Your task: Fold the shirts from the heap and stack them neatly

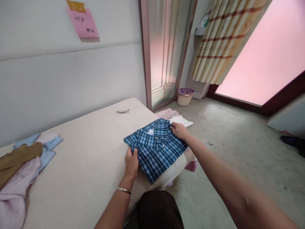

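A blue plaid shirt (158, 151) lies folded at the corner of the bed, its collar toward the far side and its lower edge toward me. My left hand (132, 162) pinches the shirt's left edge near the shoulder, thumb and fingers closed on the cloth. At the opposite shoulder, my right hand (178, 130) has its fingers closed on the fabric by the right edge. A bracelet circles my left wrist.
The bed (83, 165) carries glasses (123, 111) near the wall and a pile of clothes (26, 165) at far left. White and pink items (182, 121) lie beyond the shirt. A bin (185, 97) stands by the glass door; dark shoes (294, 141) are at right.
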A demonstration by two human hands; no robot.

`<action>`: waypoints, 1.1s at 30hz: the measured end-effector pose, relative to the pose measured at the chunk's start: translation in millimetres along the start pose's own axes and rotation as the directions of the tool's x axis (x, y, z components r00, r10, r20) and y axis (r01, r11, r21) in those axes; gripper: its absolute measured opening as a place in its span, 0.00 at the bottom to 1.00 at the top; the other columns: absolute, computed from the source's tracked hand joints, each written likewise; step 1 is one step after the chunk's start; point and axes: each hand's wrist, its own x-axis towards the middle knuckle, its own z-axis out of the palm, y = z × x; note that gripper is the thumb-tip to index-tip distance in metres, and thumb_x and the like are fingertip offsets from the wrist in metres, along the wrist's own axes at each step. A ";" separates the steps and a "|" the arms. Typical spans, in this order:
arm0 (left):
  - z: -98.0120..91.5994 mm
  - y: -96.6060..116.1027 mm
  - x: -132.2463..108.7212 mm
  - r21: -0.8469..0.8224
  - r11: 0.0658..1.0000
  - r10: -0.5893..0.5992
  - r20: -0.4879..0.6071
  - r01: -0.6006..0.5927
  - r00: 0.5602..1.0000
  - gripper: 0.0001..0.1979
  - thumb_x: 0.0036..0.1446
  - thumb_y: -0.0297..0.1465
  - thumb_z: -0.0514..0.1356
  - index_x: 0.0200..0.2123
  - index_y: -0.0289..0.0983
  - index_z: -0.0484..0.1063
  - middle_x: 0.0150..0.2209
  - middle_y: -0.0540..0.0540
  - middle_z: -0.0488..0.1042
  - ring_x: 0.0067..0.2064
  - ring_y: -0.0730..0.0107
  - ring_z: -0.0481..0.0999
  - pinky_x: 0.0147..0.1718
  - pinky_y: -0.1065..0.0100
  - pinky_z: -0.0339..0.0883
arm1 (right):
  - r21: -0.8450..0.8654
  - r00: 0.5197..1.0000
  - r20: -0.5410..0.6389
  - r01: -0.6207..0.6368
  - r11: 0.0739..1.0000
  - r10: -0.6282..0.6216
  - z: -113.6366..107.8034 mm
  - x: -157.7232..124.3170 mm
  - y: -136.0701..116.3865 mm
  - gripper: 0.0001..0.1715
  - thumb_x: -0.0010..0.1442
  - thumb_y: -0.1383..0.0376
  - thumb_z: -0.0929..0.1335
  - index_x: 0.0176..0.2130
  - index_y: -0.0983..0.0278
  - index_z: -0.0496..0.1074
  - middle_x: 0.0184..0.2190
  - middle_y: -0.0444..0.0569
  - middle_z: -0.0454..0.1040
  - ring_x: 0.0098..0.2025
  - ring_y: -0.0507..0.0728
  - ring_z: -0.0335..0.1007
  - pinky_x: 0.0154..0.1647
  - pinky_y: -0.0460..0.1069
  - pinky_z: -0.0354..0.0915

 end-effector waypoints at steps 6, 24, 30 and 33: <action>4.0 -3.7 8.1 0.104 0.994 0.025 -0.053 -0.020 0.998 0.15 0.64 0.35 0.54 0.50 0.38 0.73 0.47 0.43 0.78 0.48 0.60 0.76 0.53 0.58 0.68 | -0.023 0.999 -0.031 -0.041 0.999 0.041 0.0 5.7 -7.9 0.18 0.69 0.60 0.60 0.49 0.63 0.72 0.45 0.58 0.77 0.45 0.61 0.72 0.39 0.49 0.58; -1.2 -8.2 15.2 0.257 0.966 0.022 -0.001 -0.021 1.000 0.14 0.62 0.40 0.57 0.46 0.38 0.72 0.42 0.41 0.78 0.44 0.56 0.77 0.47 0.57 0.68 | -0.004 0.998 0.041 -0.043 0.999 0.043 -0.1 -2.0 -14.8 0.17 0.69 0.61 0.61 0.50 0.63 0.73 0.48 0.58 0.77 0.49 0.60 0.73 0.43 0.49 0.61; -28.0 16.2 22.6 0.543 0.834 -0.014 -0.161 0.100 0.987 0.30 0.63 0.46 0.55 0.60 0.30 0.65 0.43 0.32 0.78 0.45 0.44 0.77 0.49 0.46 0.67 | 0.024 0.992 0.079 -0.101 0.995 0.099 -41.5 3.0 13.8 0.25 0.70 0.52 0.60 0.46 0.68 0.76 0.48 0.61 0.78 0.49 0.60 0.73 0.45 0.49 0.62; -38.5 34.1 19.9 0.675 0.736 0.225 -0.187 -0.041 0.956 0.35 0.66 0.48 0.51 0.66 0.28 0.57 0.50 0.29 0.75 0.52 0.41 0.74 0.54 0.44 0.65 | 0.023 0.984 0.012 -0.179 0.984 0.179 -67.2 -3.4 25.0 0.29 0.72 0.51 0.57 0.50 0.71 0.73 0.49 0.65 0.76 0.51 0.62 0.73 0.48 0.51 0.62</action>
